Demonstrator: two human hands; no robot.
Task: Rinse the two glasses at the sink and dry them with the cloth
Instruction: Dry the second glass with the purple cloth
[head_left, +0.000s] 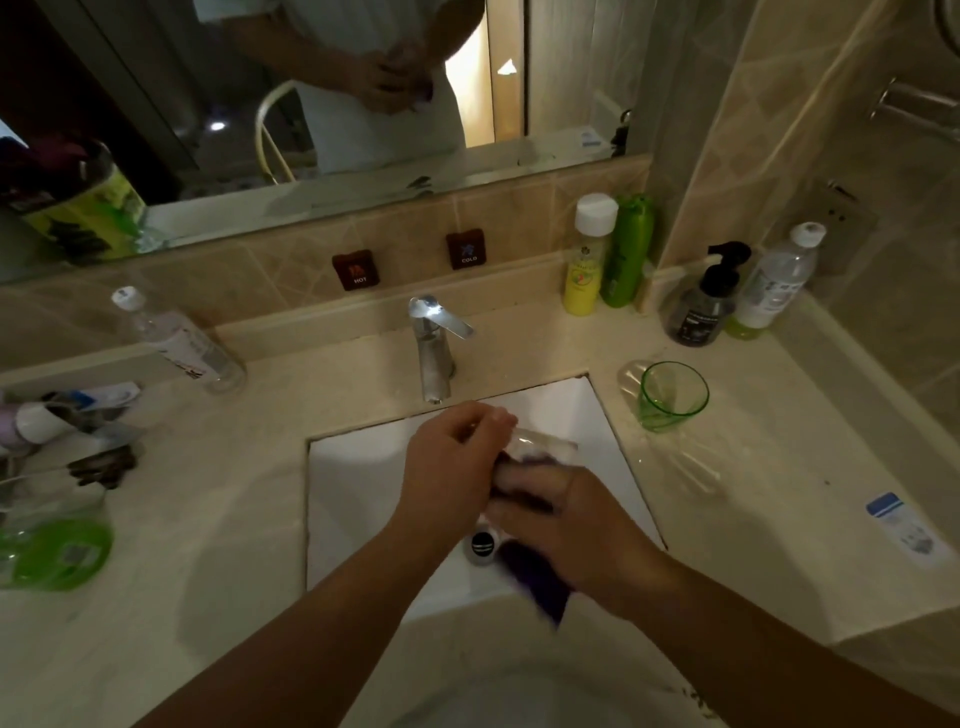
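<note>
Both forearms extended forward — left hand (452, 457) fingers curled, gripping; right hand (576, 525) curled, gripping.

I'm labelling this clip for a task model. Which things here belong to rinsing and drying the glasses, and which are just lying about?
In the job: clear glass, purple cloth, green glass, tap, sink, left hand, right hand.

Lying about: yellow bottle, green bottle, pump bottle, water bottle.
</note>
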